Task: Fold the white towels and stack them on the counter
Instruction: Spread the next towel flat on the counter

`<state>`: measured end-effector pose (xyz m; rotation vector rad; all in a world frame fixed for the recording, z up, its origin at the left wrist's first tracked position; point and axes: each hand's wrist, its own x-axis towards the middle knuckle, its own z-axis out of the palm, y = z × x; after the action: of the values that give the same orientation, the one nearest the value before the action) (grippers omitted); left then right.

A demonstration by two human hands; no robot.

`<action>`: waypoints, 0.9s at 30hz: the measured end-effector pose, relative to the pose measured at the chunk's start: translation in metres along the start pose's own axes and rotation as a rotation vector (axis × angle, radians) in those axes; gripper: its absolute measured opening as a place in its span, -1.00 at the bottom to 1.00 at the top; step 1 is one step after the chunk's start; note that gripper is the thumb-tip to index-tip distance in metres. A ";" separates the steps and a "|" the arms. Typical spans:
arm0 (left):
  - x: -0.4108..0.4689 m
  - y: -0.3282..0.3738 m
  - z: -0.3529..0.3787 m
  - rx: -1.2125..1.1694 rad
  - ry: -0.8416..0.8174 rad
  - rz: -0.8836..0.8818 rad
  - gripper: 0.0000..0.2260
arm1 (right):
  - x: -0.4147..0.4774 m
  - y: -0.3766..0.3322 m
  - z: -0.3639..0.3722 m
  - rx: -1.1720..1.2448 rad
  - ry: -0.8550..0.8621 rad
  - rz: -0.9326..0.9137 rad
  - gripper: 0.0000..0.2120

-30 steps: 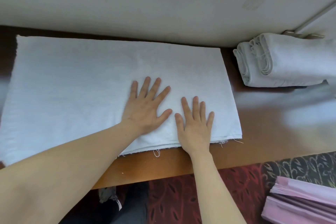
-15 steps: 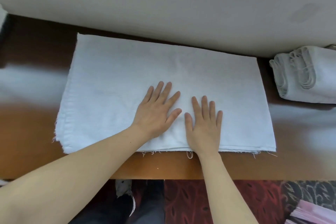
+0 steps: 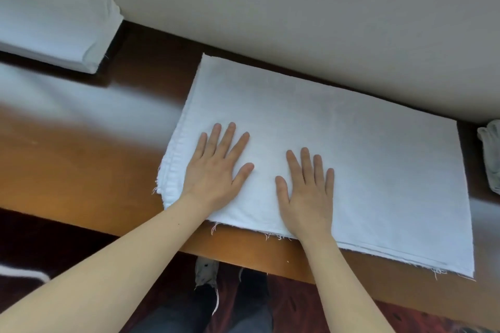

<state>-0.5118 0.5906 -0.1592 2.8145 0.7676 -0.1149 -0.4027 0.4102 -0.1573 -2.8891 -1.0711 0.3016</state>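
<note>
Bordering the flat towel (image 3: pixel 351 157): wall (image 3: pixel 351 21), folded towels (image 3: pixel 54 24).

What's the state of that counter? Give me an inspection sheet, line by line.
Surface: glossy wooden counter, glare across it.
Job's things: layered white towel lying flat by the wall; folded towel stack far left; towel bundle cut off at the right edge.
Clutter: nothing seen.
Grips: left hand and right hand flat, fingers straight, pressing the towel's near-left part.
Cables: nothing seen.
Surroundings: pale wall; red carpet; shoe below the counter.
</note>
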 end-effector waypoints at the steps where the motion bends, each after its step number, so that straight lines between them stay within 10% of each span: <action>1: -0.003 -0.012 -0.001 0.004 0.008 -0.010 -0.38 | 0.000 0.000 -0.001 -0.004 0.003 0.020 -0.42; 15: -0.001 -0.029 -0.009 -0.030 0.102 -0.136 -0.31 | 0.025 -0.045 -0.017 0.069 -0.008 -0.042 -0.39; 27: 0.019 -0.009 -0.001 0.002 0.030 -0.063 -0.35 | 0.017 0.089 -0.020 0.060 0.034 0.184 -0.38</action>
<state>-0.5001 0.6072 -0.1621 2.8008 0.8632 -0.0841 -0.3295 0.3542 -0.1498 -2.9313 -0.7785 0.2855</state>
